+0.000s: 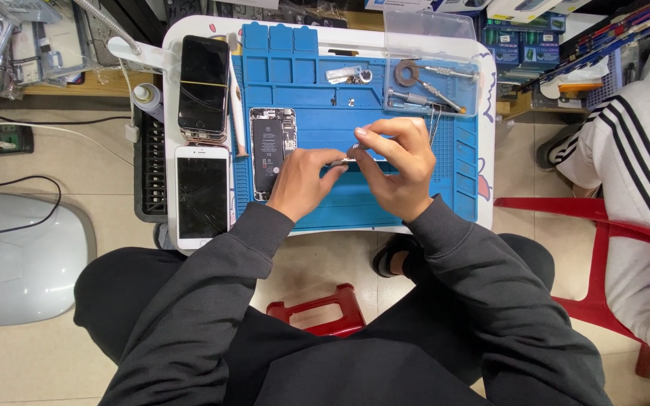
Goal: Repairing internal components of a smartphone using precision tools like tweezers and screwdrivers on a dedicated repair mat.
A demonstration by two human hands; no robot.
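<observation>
Head view looks straight down: nearest the camera sit the person's dark-trousered knees and 1 red stool (323,310) on the tiled floor between them. Past the dark sleeves, both hands meet over a blue work mat (415,203) on a small white table (487,113). The left hand (302,183) is curled, its fingers stretched toward a small silvery part (347,159); the right hand (394,165) is bent over it, thumb and forefinger pinched together near the same part — what exactly each finger grips is too small to tell. The part sits above the middle of the mat, between the 2 hands.

Just left of the left hand lies an opened phone (271,152) with its battery and insides showing. Left of that, off the mat, rest 2 more phones — a white one with a cracked screen (201,195) and, beyond it, a dark one (204,86). At the far right corner stands a clear tray (434,86) holding screwdrivers. A person in a white striped jacket (630,162) sits on a red chair at right.
</observation>
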